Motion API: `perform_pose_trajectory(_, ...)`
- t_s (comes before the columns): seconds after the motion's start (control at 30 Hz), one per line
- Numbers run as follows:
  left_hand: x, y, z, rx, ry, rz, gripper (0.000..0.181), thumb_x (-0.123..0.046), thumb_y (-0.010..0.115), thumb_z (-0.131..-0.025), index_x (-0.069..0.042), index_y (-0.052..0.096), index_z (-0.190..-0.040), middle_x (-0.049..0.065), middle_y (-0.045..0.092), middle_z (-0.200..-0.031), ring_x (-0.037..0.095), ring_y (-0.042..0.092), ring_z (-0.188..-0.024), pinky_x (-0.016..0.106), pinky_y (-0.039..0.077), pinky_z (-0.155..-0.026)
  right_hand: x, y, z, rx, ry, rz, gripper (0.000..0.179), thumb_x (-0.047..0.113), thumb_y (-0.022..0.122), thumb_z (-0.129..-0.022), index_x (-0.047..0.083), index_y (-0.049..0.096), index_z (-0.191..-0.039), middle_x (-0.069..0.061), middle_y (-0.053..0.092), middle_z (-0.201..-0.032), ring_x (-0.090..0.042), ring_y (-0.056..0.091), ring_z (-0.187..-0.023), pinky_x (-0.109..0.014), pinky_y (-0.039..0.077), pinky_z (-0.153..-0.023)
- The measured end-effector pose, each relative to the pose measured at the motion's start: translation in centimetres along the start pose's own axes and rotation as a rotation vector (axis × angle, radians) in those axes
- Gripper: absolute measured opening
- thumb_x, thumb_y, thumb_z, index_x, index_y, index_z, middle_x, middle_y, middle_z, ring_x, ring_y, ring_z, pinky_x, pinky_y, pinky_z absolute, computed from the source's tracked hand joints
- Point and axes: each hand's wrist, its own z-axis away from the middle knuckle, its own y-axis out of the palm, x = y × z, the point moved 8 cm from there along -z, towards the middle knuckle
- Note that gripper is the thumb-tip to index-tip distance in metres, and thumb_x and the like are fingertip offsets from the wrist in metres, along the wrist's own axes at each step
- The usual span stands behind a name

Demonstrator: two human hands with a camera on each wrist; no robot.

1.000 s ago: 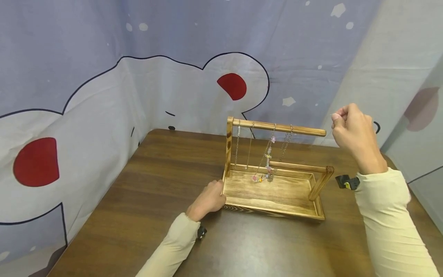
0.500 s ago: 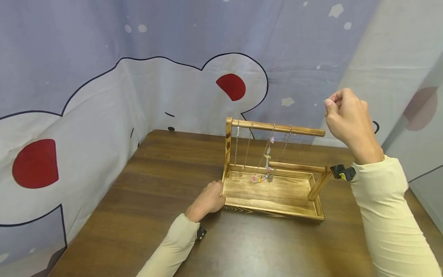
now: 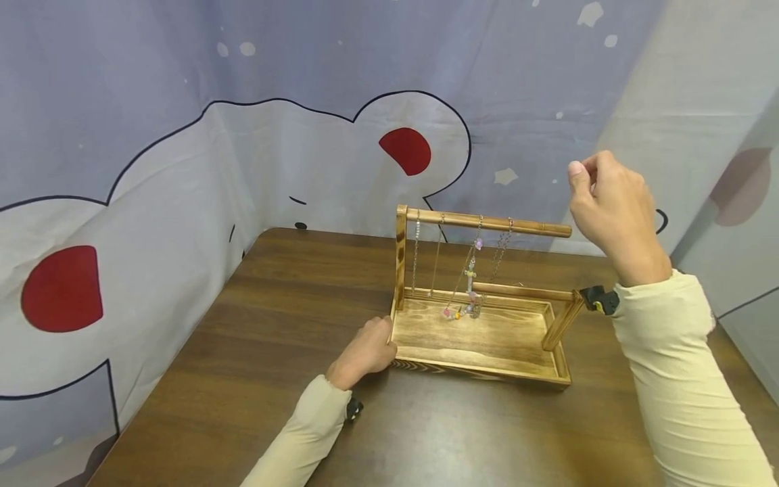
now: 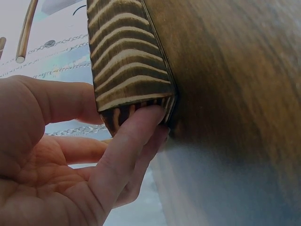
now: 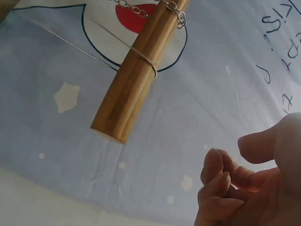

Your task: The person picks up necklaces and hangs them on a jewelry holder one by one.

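My left hand [image 3: 365,346] grips the near left corner of a wooden jewelry stand [image 3: 481,370]. In the left wrist view its thumb and fingers hold the striped end of the tray [image 4: 129,56]. Beyond the free end of the upper bar [image 3: 541,229], my right hand [image 3: 615,210] is raised, its fingers loosely bent. The right wrist view shows a gap between thumb and fingertips, with nothing held. A thin necklace [image 5: 154,70] is looped over the bar near that end. Farther along hang a silver chain [image 3: 502,249], a colorful beaded necklace [image 3: 471,274] and a pearl-topped chain [image 3: 417,233].
A lower wooden bar [image 3: 526,292] runs to a slanted post [image 3: 562,325] at the tray's right. The stand is on a brown wooden table [image 3: 292,304]. Behind the table hangs a patterned curtain [image 3: 316,54].
My right hand has moved left and up, and the thin necklace has gone from its fingers onto the upper bar. The left hand stays on the stand's corner.
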Motion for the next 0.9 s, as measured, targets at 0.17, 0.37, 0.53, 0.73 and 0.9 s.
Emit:
perform_pose_trajectory(0.17,0.0,0.2,0.1,0.01,-0.007,-0.004,0.029,-0.002,0.051,-0.075,0.007,0.055,-0.102,0.016,0.054,-0.09,0.023,0.051,-0.077,0.039,0.044,-0.067,-1.1,0.0,1.1,-0.004,0.028,-0.07,0.045,0.04,0.033,-0.095,0.0,0.054,-0.099,-0.016,0.055,-0.087,-0.031,0.048,-0.078,-0.037,0.03,-0.063)
perform_pose_trajectory(0.37,0.0,0.2,0.1,0.015,-0.009,-0.017,0.029,-0.002,0.051,-0.075,0.007,0.054,-0.102,0.017,0.054,-0.089,0.023,0.051,-0.077,0.039,0.044,-0.066,-3.0,0.3,3.4,-0.025,0.029,-0.118,0.041,0.04,0.036,-0.095,0.004,0.055,-0.092,-0.012,0.057,-0.081,-0.018,0.044,-0.068,-0.032,0.03,-0.062)
perform_pose_trajectory(0.53,-0.1,0.2,0.0,0.01,0.002,-0.021,0.025,-0.002,0.052,-0.075,0.005,0.055,-0.098,0.015,0.054,-0.086,0.022,0.05,-0.076,0.039,0.044,-0.066,-5.2,0.9,5.8,-0.03,0.047,-0.124,0.039,0.038,0.04,-0.094,0.002,0.056,-0.095,-0.013,0.059,-0.084,-0.007,0.044,-0.067,-0.028,0.031,-0.063)
perform_pose_trajectory(0.73,-0.4,0.4,-0.1,0.019,0.006,-0.006,0.028,-0.002,0.051,-0.075,0.007,0.055,-0.101,0.016,0.054,-0.088,0.023,0.051,-0.077,0.039,0.045,-0.067,-8.6,2.1,8.9,0.002,0.095,-0.104,0.041,0.035,0.04,-0.095,-0.002,0.055,-0.103,-0.017,0.056,-0.086,-0.019,0.044,-0.075,-0.025,0.032,-0.062)
perform_pose_trajectory(0.9,0.0,0.6,0.2,0.039,-0.027,-0.007,0.041,-0.002,0.051,-0.077,0.012,0.051,-0.115,0.021,0.056,-0.099,0.03,0.055,-0.087,0.042,0.046,-0.073,-10.7,3.4,11.4,0.043,0.114,-0.073,0.04,0.033,0.041,-0.096,-0.004,0.054,-0.105,-0.018,0.055,-0.089,-0.025,0.047,-0.08,-0.031,0.033,-0.065)
